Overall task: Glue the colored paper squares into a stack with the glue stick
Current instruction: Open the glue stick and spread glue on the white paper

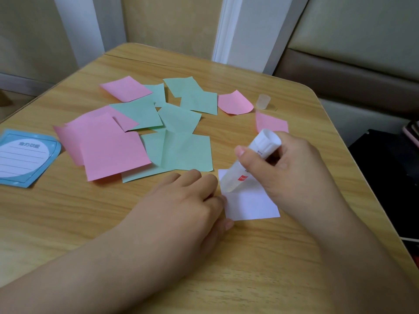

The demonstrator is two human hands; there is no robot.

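I was on the gluing step, by my reading: the right hand (288, 164) gripped the glue stick (249, 160), tilted with its tip down on a white square (251, 202) at the near edge of the table (90, 211). The left hand (192, 200) lay flat beside it, fingers loosely bent, their tips pinning the square's left edge; it grasped nothing. Both forearms came in low from the near side. The pink squares (108, 150) and green squares (181, 150) lay loose and overlapping further back, not yet stacked, with the cap (263, 101) standing past them. Next, I judged, a colored square had to be picked and pressed squarely onto the glued face.
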